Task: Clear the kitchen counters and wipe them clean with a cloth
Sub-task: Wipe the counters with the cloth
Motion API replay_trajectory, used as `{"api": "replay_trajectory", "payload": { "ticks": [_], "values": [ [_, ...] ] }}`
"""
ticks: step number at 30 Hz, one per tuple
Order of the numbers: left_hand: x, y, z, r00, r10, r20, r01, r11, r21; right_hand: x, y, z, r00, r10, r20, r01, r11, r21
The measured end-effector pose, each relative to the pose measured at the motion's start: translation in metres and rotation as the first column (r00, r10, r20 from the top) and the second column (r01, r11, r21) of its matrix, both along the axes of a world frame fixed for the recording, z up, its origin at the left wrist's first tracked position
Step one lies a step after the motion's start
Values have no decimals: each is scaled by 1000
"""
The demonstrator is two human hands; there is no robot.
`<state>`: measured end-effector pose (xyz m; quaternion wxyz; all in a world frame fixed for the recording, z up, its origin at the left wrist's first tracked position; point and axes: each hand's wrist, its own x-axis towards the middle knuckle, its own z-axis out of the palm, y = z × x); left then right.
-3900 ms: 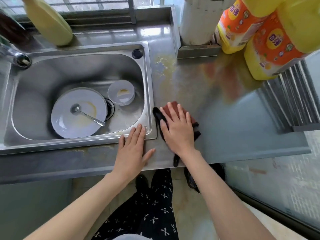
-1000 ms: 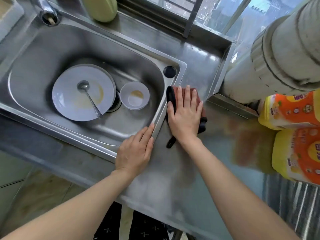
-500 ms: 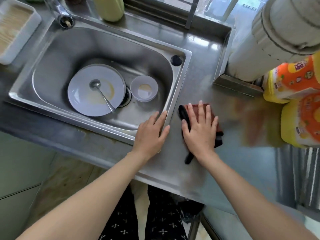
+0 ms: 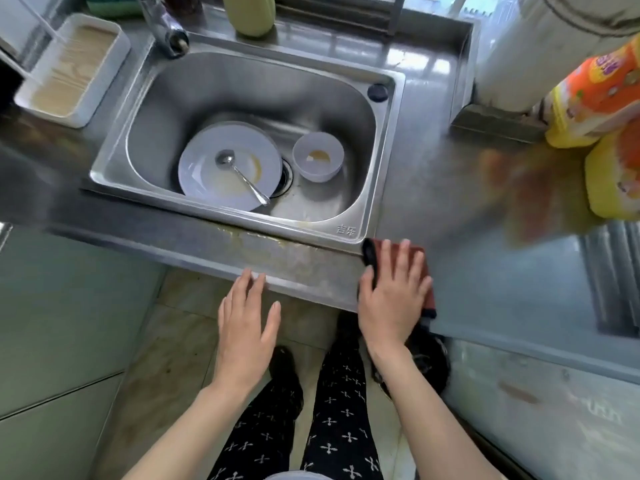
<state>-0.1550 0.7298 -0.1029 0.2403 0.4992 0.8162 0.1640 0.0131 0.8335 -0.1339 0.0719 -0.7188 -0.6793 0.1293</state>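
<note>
Under the flat, spread right hand (image 4: 393, 299) lies the dark red cloth (image 4: 420, 268), pressed onto the steel counter (image 4: 485, 278) at its front edge. Left of it, the left hand (image 4: 247, 327) hovers open, empty, fingertips at the counter's lip, below the sink (image 4: 360, 230).

A round white plate (image 4: 207, 174) carrying a metal spoon (image 4: 242, 178) lies in the steel sink (image 4: 384, 140), left of a small white bowl (image 4: 318, 156). The dark red cloth (image 4: 420, 258) lies on the steel counter (image 4: 450, 202), near-right of the sink.

Daylight from a barred window (image 4: 398, 8) falls above a beige tiled floor (image 4: 166, 358).
</note>
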Motion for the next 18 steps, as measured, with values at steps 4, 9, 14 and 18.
{"api": "replay_trajectory", "payload": {
  "ticks": [4,9,14,18],
  "values": [
    [-8,-12,5,997,2,78,-5,999,40,-18,-4,8,889,-131,-439,182,980,77],
    [-26,-26,8,997,-71,-13,71,996,51,-16,7,31,478,-320,-818,391,911,-128],
    [-54,-22,-1,994,-1,-105,-5,999,-53,-84,24,3,983,76,-166,-75,997,14],
    [-76,-18,1,993,90,-82,-94,994,-46,-154,14,-1,939,340,-53,-338,940,36]
  ]
}}
